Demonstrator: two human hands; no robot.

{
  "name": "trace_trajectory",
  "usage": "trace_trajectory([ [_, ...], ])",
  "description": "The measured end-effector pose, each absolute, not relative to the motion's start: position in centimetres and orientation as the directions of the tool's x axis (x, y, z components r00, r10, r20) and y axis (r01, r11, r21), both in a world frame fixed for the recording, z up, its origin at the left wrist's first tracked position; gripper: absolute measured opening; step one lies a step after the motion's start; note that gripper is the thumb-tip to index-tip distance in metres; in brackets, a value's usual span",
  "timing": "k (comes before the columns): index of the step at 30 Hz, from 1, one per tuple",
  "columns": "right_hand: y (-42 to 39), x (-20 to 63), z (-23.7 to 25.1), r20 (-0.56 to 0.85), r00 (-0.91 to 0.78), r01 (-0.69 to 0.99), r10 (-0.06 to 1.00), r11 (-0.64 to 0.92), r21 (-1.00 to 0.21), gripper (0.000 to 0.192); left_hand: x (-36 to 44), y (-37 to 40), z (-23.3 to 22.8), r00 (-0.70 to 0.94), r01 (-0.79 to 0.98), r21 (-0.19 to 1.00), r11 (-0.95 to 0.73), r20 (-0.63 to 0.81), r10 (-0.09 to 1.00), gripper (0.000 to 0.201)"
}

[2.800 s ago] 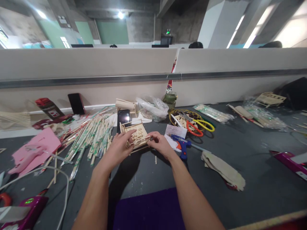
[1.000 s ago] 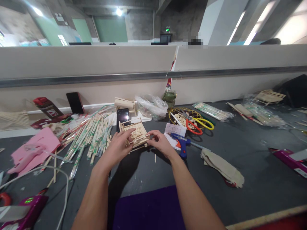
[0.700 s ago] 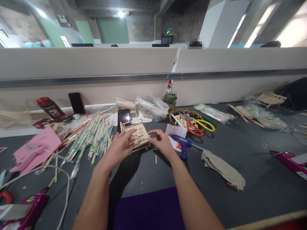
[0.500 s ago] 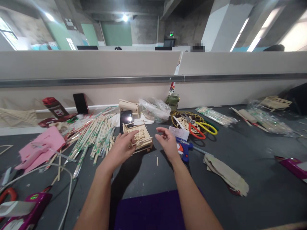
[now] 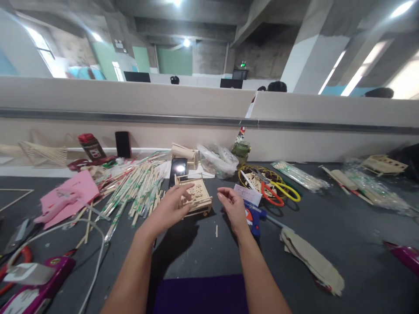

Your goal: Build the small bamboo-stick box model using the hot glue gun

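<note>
A small model cart [image 5: 198, 192] built of pale wooden sticks, with wheels and little round pieces on its deck, stands on the dark table. My left hand [image 5: 172, 205] is at its left side, thumb and fingers apart, fingertips over the deck edge; whether they touch it I cannot tell. To the right of the cart, my right hand [image 5: 232, 207] is raised with thumb and forefinger drawn close together; anything between the tips is too small to make out. A short loose stick [image 5: 216, 231] lies between the hands.
Wrapped stick bundles [image 5: 140, 187], a pink glue gun [image 5: 62, 203] and a cable lie left. A blue glue gun [image 5: 254, 218], scissors [image 5: 276, 192], a basket [image 5: 244, 174] and a glove [image 5: 312, 257] lie right. Behind the cart are a phone [image 5: 176, 168] and a plastic bag [image 5: 218, 159].
The camera view has tilted up, so everything sits lower. My right thumb and forefinger have come closer together. My left hand stays by the cart, which stands in the same spot.
</note>
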State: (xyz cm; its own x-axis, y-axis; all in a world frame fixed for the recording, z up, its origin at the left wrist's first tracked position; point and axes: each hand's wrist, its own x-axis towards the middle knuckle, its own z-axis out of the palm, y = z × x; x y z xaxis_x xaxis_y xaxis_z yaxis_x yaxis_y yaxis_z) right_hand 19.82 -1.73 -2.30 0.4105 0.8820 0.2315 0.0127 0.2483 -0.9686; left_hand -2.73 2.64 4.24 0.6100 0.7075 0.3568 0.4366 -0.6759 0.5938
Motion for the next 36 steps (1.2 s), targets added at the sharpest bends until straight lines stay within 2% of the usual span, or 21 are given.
trace_trajectory([
  [4,-1.9,19.9,-2.1,0.232,0.446,0.02,0.864,0.25,-0.968,0.028,-3.3,2.8,4.9,0.496,0.362,0.691,-0.625,0.425,0.757,0.042],
  [11,-2.5,19.0,-0.9,0.27,0.367,0.075,0.89,0.261,-0.962,0.027,-4.0,2.8,3.6,0.243,0.393,0.733,-0.555,0.499,0.832,0.023],
  [14,-2.9,18.2,-0.4,0.359,0.379,0.186,0.853,0.309,-0.933,0.024,-4.3,1.5,1.9,0.089,0.378,0.778,-0.503,0.51,0.856,0.022],
  [17,-3.6,16.8,-0.2,0.453,0.345,0.375,0.822,0.322,-0.869,0.022,-4.3,0.0,0.2,-0.065,0.368,0.801,-0.472,0.528,0.846,0.019],
  [20,-4.5,15.0,-0.3,0.508,0.156,0.515,0.847,0.369,-0.773,0.022,-3.6,-1.0,-1.2,-0.06,0.396,0.802,-0.447,0.509,0.859,0.024],
  [22,-4.8,13.9,-0.7,0.498,0.072,0.558,0.864,0.379,-0.738,0.024,-3.1,-1.2,-1.9,-0.015,0.406,0.799,-0.444,0.492,0.871,0.025],
  [25,-4.6,12.9,-1.5,0.403,0.116,0.513,0.908,0.292,-0.807,0.028,-2.5,-1.1,-2.8,0.014,0.421,0.791,-0.444,0.484,0.875,0.021],
  [28,-3.9,12.5,-2.4,0.255,0.171,0.334,0.952,0.188,-0.924,0.035,-2.4,-0.9,-3.4,0.018,0.401,0.806,-0.435,0.468,0.884,0.018],
  [30,-3.6,12.4,-2.8,0.193,0.185,0.239,0.964,0.147,-0.96,0.039,-2.4,-0.9,-3.5,0.014,0.377,0.825,-0.421,0.449,0.893,0.018],
  [32,-3.5,12.3,-3.1,0.198,0.202,0.226,0.959,0.151,-0.962,0.04,-2.3,-1.0,-3.4,0.003,0.358,0.842,-0.404,0.431,0.902,0.019],
  [36,-3.8,12.1,-3.0,0.309,0.209,0.377,0.928,0.215,-0.901,0.032,-2.2,-1.2,-3.2,0.003,0.346,0.858,-0.38,0.404,0.915,0.016],
])
